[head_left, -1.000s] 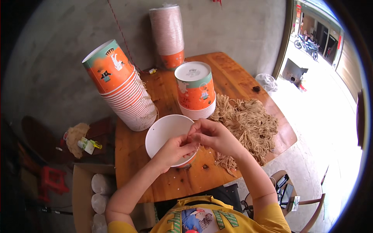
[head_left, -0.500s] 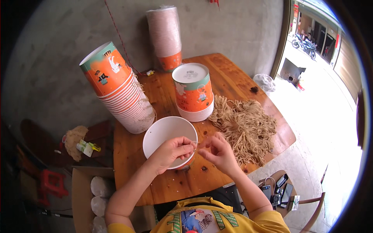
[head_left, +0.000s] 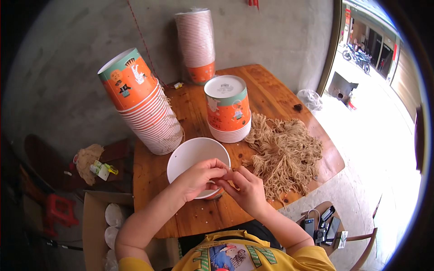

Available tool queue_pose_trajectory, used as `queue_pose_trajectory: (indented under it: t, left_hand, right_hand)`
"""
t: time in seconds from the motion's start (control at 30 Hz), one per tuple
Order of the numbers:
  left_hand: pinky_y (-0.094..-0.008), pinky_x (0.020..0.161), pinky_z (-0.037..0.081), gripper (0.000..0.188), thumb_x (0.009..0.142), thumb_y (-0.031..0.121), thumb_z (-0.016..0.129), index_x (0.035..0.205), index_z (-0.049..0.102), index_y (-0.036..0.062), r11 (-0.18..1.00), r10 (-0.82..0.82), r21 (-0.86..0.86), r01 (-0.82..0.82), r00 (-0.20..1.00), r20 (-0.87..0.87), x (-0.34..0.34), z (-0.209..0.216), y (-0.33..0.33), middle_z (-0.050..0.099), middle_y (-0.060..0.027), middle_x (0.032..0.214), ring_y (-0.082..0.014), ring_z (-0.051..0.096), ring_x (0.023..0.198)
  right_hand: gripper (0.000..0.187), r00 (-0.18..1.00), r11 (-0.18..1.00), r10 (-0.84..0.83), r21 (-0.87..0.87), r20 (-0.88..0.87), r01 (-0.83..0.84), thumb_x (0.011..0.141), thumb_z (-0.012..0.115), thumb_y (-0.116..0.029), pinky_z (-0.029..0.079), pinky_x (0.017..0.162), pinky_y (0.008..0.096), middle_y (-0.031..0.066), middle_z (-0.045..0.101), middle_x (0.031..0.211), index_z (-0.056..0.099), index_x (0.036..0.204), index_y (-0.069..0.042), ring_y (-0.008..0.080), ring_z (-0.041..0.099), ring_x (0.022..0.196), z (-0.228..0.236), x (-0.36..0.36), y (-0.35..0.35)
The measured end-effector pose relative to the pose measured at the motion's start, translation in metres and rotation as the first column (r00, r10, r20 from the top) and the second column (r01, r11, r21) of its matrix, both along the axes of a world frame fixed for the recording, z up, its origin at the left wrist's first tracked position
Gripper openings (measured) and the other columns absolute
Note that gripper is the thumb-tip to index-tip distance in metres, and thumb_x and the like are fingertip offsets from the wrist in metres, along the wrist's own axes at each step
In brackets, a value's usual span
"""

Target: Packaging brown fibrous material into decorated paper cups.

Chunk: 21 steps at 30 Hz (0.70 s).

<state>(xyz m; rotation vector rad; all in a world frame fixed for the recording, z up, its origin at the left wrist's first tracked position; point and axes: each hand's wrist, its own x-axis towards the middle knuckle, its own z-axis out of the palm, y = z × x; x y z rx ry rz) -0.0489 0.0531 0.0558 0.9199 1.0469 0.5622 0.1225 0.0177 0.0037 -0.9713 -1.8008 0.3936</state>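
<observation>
A single paper bucket (head_left: 192, 153), white inside and orange outside, stands mouth up near the table's front edge, with a small hole below its left rim. My left hand (head_left: 199, 179) reaches over its mouth, thumb and fingers pinched by the right rim. My right hand (head_left: 247, 187) meets it there from the right, its fingertips also pinched. The fingers cover whatever lies between them. Just right of the bucket, a heap of tan cords (head_left: 289, 153) is spread on the table.
Upside-down nested buckets (head_left: 228, 113) stand behind. A tall stack (head_left: 144, 108) leans at the left, cords along its side; a plastic-wrapped stack (head_left: 196, 40) is against the wall. A cardboard box (head_left: 95, 226) sits lower left. A stool (head_left: 318, 226) lower right holds phones and small devices.
My right hand has moved left and its fingertips have come together with those of my left hand at the bucket's rim. The whole view has shifted slightly.
</observation>
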Motion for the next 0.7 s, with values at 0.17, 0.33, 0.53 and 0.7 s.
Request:
queue_pose_trajectory:
  t: [0.17,0.33,0.53,0.7]
  left_hand:
    - [-0.0250,0.077,0.050,0.014,0.095,0.011,0.059,0.106,0.057,0.0039,0.990,-0.015,0.139,0.003,0.996,0.085,-0.006,-0.012,0.001,0.060,-0.0046,0.097,-0.0103,0.058,0.084]
    - [-0.0260,0.078,0.051,0.017,0.092,0.004,0.059,0.108,0.054,0.0009,0.983,-0.021,0.183,0.007,0.997,0.074,-0.011,-0.012,0.001,0.058,-0.0063,0.095,-0.0113,0.058,0.086]
    - [-0.0265,0.082,0.050,0.024,0.091,-0.003,0.057,0.113,0.048,0.0014,0.850,0.008,0.521,0.071,0.989,-0.148,-0.005,-0.013,-0.006,0.054,-0.0060,0.100,-0.0119,0.058,0.090]
    - [-0.0268,0.084,0.050,0.030,0.091,-0.005,0.056,0.118,0.046,0.0029,0.702,0.010,0.684,0.198,0.958,-0.288,-0.003,-0.010,-0.013,0.050,-0.0066,0.106,-0.0116,0.056,0.095]
  right_hand:
    - [0.010,0.996,0.993,0.077,-0.086,-0.032,-0.080,0.086,0.073,-0.014,0.045,0.049,0.0292,0.0034,0.054,0.070,0.067,0.091,-0.008,0.0161,0.054,0.054,0.000,0.008,0.003]
    - [0.014,0.934,0.893,0.057,-0.401,-0.352,-0.205,0.089,0.070,-0.010,0.038,0.053,0.0204,-0.0050,0.049,0.071,0.065,0.102,-0.006,0.0035,0.044,0.058,0.000,0.015,0.006]
    - [0.021,0.988,0.954,0.094,-0.275,-0.120,-0.124,0.086,0.072,-0.014,0.036,0.052,0.0233,-0.0005,0.045,0.066,0.065,0.103,-0.003,0.0056,0.040,0.056,0.011,0.014,0.012]
    - [0.016,0.983,0.928,0.065,-0.352,-0.171,-0.122,0.087,0.072,-0.014,0.037,0.051,0.0250,0.0003,0.048,0.068,0.066,0.096,-0.002,0.0065,0.041,0.057,0.008,0.009,0.012]
